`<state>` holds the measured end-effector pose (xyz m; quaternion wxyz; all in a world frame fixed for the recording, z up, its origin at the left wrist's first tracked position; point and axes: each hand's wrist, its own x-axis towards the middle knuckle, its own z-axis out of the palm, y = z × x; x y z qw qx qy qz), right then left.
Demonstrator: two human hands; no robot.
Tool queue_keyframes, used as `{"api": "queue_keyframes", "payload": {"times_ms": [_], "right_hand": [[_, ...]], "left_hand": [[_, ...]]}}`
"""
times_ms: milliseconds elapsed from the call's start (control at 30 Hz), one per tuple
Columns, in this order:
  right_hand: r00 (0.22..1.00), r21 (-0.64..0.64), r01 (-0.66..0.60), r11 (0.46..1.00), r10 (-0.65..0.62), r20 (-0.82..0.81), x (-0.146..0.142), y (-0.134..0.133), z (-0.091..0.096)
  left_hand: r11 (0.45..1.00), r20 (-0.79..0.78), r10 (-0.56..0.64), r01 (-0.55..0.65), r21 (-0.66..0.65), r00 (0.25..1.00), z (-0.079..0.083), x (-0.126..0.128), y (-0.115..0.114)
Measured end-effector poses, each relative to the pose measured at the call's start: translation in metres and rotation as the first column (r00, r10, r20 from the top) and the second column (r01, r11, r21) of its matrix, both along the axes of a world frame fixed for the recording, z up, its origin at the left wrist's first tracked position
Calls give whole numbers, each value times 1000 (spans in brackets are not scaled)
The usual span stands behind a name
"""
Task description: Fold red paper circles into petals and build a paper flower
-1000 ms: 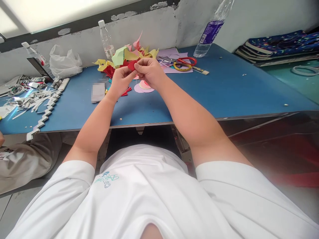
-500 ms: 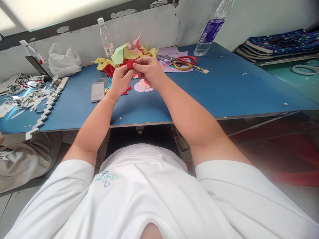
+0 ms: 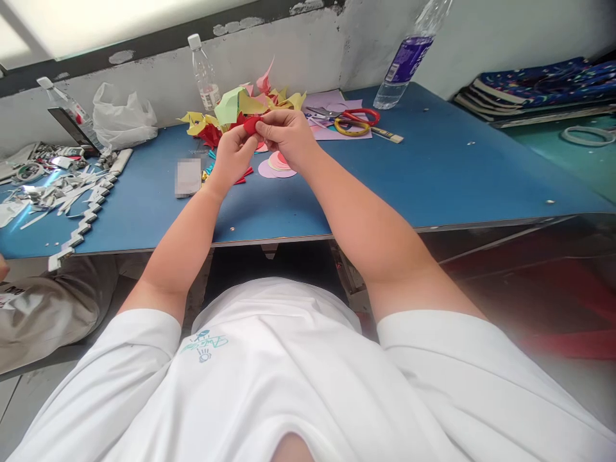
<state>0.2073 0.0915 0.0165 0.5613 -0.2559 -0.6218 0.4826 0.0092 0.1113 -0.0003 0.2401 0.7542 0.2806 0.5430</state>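
red paper piece (image 3: 251, 125) pinched between both hands
the left hand (image 3: 231, 159) and right hand (image 3: 292, 141) grip it by the fingertips over the blue surface (image 3: 462, 170); paper circles (image 3: 273, 168) lie nearby, scissors (image 3: 355, 123) off to the right.

Person wears white T-shirt (image 3: 289, 366), rounded neckline (image 3: 291, 426), loose creases across front. Short sleeves (image 3: 433, 337), wide hems. Small chest print (image 3: 205, 346): green script, not clearly legible, plus blue hand-like doodles. Black legwear (image 3: 231, 266), partly visible. Left hand (image 3: 233, 159), right hand (image 3: 292, 140) and forearms (image 3: 185, 237) bare.
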Motion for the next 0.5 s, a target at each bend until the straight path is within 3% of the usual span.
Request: {"api": "queue_keyframes", "payload": {"times_ms": [200,500], "right_hand": [[997,12,76,997,-76,-26,-7,-7,2],[981,8,173,985,-172,-93,-10,15,-7]], "left_hand": [[1000,33,8,-8,-20,999,2,-2,0],[993,-3,19,-19,-113,1000,5,-2,-2]]}}
